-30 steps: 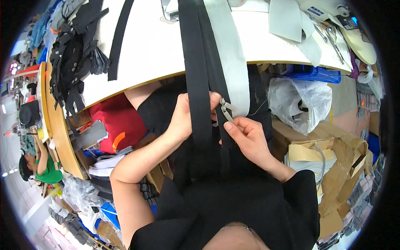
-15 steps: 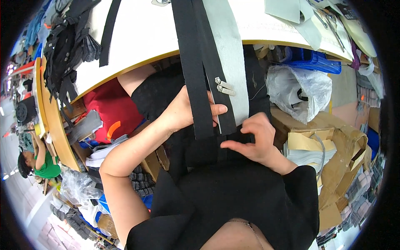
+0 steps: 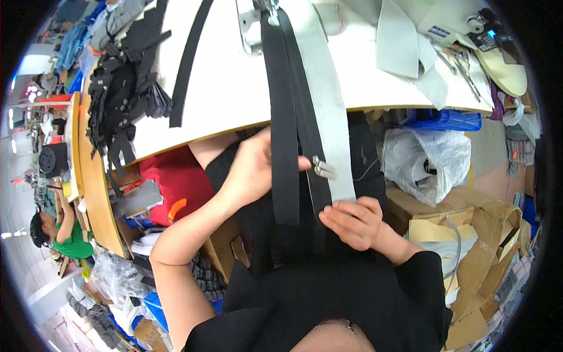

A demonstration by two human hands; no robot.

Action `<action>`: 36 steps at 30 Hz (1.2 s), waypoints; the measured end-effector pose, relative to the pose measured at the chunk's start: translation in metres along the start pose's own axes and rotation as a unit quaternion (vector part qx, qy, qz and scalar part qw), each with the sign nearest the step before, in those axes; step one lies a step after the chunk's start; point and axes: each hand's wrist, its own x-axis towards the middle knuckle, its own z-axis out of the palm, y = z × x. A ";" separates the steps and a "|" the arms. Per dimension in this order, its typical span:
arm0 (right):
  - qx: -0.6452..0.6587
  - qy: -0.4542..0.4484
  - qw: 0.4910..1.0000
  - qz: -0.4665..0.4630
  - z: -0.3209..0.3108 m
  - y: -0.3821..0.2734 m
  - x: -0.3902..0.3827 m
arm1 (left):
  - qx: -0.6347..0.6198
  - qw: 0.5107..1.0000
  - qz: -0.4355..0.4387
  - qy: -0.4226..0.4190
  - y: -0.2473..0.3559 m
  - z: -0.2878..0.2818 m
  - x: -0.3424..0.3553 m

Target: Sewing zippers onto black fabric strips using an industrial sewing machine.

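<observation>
A long black fabric strip (image 3: 283, 146) hangs over the table's edge into my lap. Beside it run a narrower black zipper tape (image 3: 308, 126) and a wide pale grey strip (image 3: 334, 117). Two silver zipper sliders (image 3: 324, 169) with pulls lie against the tape and the grey strip. My left hand (image 3: 252, 170) is closed on the black strip from behind, its thumb tip showing between the strip and the tape. Down at the lower end of the tape and grey strip, my right hand (image 3: 355, 223) pinches them. The strips' upper ends reach a sewing machine's presser foot (image 3: 271, 14).
Black cut pieces (image 3: 126, 97) are heaped on the table's left, with a loose black strip (image 3: 190, 64) nearby. Grey material (image 3: 399, 41) and tweezers (image 3: 466, 76) lie right. Below stand a plastic bag (image 3: 425, 164) and cardboard box (image 3: 492, 252). Another person (image 3: 64, 232) works far left.
My right hand has come in from beside the strips and closed on the lower end of the tape and grey strip. The view has shifted, showing more of the table and the machine.
</observation>
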 end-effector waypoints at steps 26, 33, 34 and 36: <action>0.065 -0.115 0.991 0.020 0.000 0.005 0.009 | 0.226 0.858 0.378 0.265 0.048 -0.063 0.131; 0.093 -0.134 0.985 0.047 0.006 0.011 0.003 | 0.268 0.858 0.341 0.276 0.046 -0.059 0.129; 0.103 -0.135 0.984 0.053 0.008 0.012 0.001 | 0.263 0.858 0.346 0.272 0.045 -0.059 0.129; 0.116 -0.136 0.982 0.055 0.011 0.014 -0.001 | 0.247 0.869 0.342 0.259 0.047 -0.060 0.127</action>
